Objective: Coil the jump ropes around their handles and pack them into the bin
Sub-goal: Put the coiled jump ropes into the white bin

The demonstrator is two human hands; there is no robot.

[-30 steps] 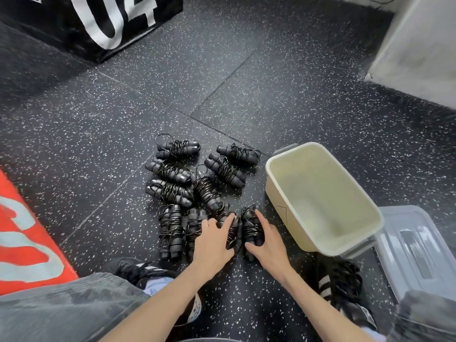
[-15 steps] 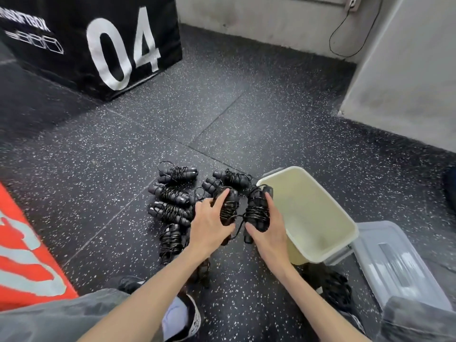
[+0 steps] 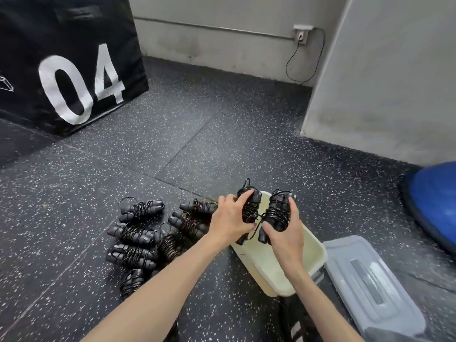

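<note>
Both coiled ropes lifted off speckled rubber floor point(image 3: 172, 149) – left hand point(image 3: 228, 222), right hand point(image 3: 286, 233) fingers grasping one each over bin point(image 3: 318, 255)

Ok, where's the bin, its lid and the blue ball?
bin point(image 3: 318, 255), head view, right rim.
lid point(image 3: 350, 257), head view, flat top near its back corner.
blue ball point(image 3: 434, 193), head view, blue top.

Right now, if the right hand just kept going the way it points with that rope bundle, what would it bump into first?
Probably nothing: the right hand holds its coiled jump rope over the open cream bin, pointing up and away across it. Beyond lies speckled floor; depth is unclear.
</note>
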